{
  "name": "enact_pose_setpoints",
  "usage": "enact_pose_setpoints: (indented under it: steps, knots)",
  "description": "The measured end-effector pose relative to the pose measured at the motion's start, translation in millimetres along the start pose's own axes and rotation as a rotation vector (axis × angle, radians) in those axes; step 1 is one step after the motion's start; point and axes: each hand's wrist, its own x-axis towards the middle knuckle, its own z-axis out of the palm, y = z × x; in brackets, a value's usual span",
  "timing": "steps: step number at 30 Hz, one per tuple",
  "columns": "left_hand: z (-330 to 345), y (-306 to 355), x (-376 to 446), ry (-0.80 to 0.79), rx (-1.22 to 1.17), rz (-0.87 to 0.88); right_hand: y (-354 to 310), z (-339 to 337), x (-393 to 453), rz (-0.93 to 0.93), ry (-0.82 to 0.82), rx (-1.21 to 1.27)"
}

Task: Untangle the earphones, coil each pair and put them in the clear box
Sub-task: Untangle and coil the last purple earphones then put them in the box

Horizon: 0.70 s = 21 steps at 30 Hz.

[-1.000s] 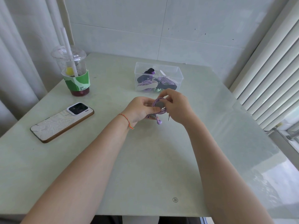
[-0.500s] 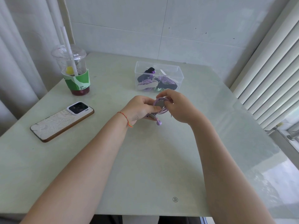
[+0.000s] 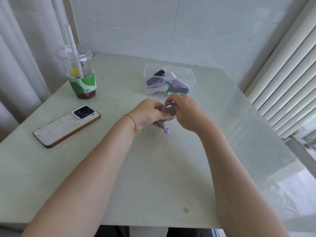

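Note:
Purple earphones [image 3: 168, 111] are wound into a small coil held between both hands above the middle of the table. My left hand [image 3: 148, 112] pinches the coil's left side with thumb and fingers, and one earbud dangles below it. My right hand [image 3: 185, 111] curls round the coil's right and top side. Just behind the hands stands the clear box [image 3: 169, 79], open on top, with purple and black coiled earphones inside.
A phone [image 3: 66, 125] lies face down at the left. An iced drink cup [image 3: 77, 72] with a straw stands at the back left. The pale table [image 3: 153, 168] meets a tiled wall behind, blinds at the right and curtains at the left.
Both hands have drifted slightly toward the box with the coil. The right hand's fingers shifted over the top of the coil, and the plug end no longer hangs in view.

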Motion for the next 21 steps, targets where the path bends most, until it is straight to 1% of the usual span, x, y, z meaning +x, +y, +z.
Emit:
enact_pose_setpoints:
  steps: [2,5,9,12,17,21]
  knots:
    - [0,1,0,-0.01,0.009,0.005,0,-2,0,0.03,-0.027,0.052]
    - [-2,-1,0,-0.025,0.064,0.015,2,-6,0,0.117,-0.075,0.248]
    - [-5,-5,2,-0.037,0.105,0.06,11,-9,-2,0.18,-0.11,0.487]
    - [-6,-6,1,-0.03,0.04,0.093,14,-10,-3,0.191,-0.119,0.675]
    - [-9,-4,1,-0.004,-0.099,0.097,16,-13,-4,0.187,-0.12,0.959]
    - [-10,-5,1,-0.029,-0.234,0.097,20,-11,-5,0.208,-0.097,1.129]
